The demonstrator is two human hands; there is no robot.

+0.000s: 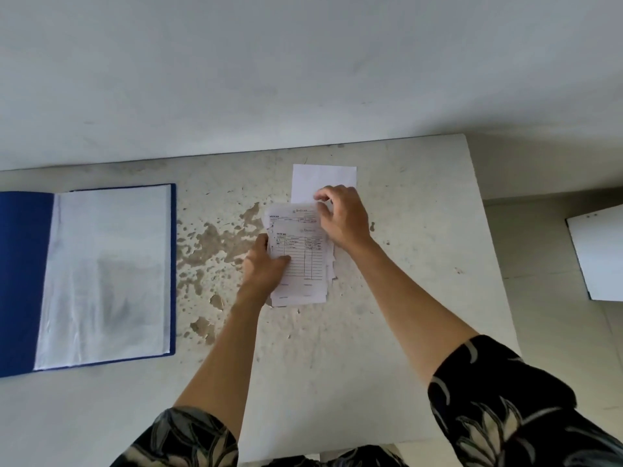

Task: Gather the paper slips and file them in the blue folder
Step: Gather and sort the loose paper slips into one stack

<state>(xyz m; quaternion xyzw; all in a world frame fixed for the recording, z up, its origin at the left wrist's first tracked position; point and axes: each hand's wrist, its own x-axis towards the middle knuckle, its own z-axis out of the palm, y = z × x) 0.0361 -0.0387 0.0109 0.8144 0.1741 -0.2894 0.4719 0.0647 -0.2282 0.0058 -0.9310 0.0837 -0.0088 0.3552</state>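
A small stack of printed slips [300, 261] lies near the middle of the worn white tabletop [404, 298], its sheets fanned a little so several edges show at the bottom and right. The left hand [266, 264] grips the stack's left edge — thumb on top of the front slip, fingers under or behind the pile. The right hand [340, 217] is at the stack's upper right corner, thumb and fingertips pinching the top edge of the slips. Just beyond the stack, partly under the right hand, lies a blank white sheet [322, 180], flat on the tabletop.

Well to the left the blue folder [23, 281] lies open, its clear plastic sleeves [104, 274] facing up — apart from the slips. Stained, peeling patches [209, 244] mark the surface between folder and stack. Both forearms reach in from patterned dark sleeves [505, 399].
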